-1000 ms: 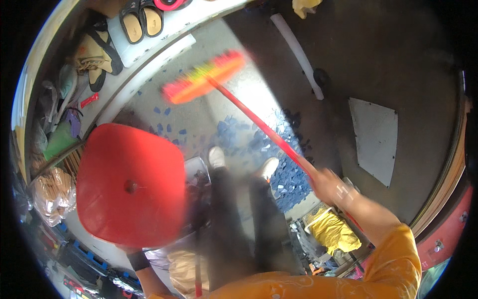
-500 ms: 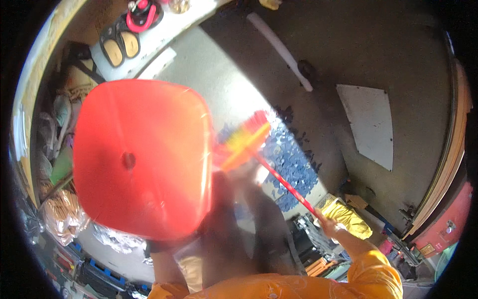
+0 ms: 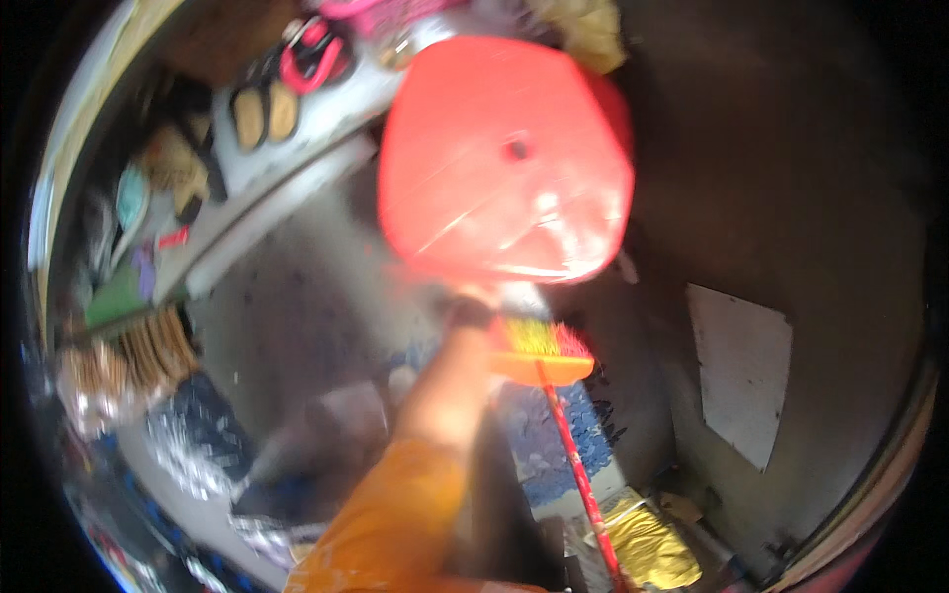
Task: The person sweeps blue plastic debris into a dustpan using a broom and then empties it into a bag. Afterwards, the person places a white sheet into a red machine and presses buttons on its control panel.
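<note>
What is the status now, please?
Left hand lifts red stool overhead, grip hidden under it. Right hand out of view; broom upright below. Sandals on the ledge beside, apart.

red plastic stool (image 3: 506, 158): square seat with rounded corners, small round hole near the middle, glossy and scuffed; raised in the air in the upper middle of the view, seat face toward the camera, blurred. broom (image 3: 554, 395): orange head with yellow and pink bristles pointing up, long red handle running down toward the lower edge; head sits just below the stool.
</note>
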A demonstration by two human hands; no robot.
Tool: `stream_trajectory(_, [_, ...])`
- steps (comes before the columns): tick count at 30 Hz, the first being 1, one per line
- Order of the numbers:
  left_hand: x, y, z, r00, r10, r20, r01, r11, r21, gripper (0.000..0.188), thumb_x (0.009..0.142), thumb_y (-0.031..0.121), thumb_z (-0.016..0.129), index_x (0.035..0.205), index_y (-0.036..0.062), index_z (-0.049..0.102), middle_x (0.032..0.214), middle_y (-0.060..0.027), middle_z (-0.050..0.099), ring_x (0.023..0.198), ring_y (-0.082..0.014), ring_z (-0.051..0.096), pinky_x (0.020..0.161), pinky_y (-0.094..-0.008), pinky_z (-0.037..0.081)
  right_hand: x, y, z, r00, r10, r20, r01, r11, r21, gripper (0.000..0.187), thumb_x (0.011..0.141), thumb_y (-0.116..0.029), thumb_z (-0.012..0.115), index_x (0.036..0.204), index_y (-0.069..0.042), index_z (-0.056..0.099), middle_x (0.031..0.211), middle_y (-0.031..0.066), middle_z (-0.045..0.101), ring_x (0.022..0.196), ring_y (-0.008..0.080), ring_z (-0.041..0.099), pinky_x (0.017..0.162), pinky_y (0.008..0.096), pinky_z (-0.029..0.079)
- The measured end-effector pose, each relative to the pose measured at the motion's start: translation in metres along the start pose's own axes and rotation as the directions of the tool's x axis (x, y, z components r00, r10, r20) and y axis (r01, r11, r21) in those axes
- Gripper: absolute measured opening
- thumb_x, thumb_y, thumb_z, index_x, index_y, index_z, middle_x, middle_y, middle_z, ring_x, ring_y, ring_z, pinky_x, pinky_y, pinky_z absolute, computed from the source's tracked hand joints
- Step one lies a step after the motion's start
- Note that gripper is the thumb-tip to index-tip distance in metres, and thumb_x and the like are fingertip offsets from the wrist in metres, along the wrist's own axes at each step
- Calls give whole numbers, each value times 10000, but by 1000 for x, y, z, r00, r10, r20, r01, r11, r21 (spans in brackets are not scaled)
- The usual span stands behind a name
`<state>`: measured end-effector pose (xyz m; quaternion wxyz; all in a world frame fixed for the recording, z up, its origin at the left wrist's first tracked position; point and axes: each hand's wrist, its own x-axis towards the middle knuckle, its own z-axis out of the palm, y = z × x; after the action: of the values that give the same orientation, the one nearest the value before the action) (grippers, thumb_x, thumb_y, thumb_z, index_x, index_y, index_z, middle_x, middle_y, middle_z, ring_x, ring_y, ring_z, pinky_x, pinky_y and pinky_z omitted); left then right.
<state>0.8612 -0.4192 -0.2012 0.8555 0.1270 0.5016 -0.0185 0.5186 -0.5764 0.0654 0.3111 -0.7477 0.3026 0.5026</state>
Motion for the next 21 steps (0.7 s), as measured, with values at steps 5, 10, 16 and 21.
stream_trajectory(5, [0,19,-37,974,-211,-78,220,828,516,503,874,292,460,1287,35,331,1214,-148,473,1057,-279,517,902,-395,416,15,-34,1,978,-120,173,123,992,-3,454,835,-149,490,1280,-143,400,870,227,599,672,379,598,635,426,486])
stream_trajectory(10, [-134,148,-139,994,90,67,-112,807,579,408,877,317,519,1203,75,476,1056,-67,567,957,-153,561,817,-283,445,-40,-76,-44,872,-355,337,406,909,-91,446,843,-154,488,1280,-137,401,878,226,599,672,376,600,632,419,487])
stream_trajectory(16, [-284,193,-345,975,108,-195,101,567,817,348,844,318,541,1079,62,543,864,-62,588,777,-160,575,678,-284,465,-30,-214,-12,831,-315,459,549,604,-578,473,881,-184,414,1338,-171,293,940,268,574,846,423,567,708,455,468])
stream_trajectory(21, [-305,98,-452,887,171,-428,221,656,721,278,825,297,554,909,39,613,708,-41,597,613,-151,565,572,-289,461,-16,-352,69,720,-321,615,688,215,-693,465,882,-174,400,1335,-131,305,961,298,554,890,435,545,775,468,443])
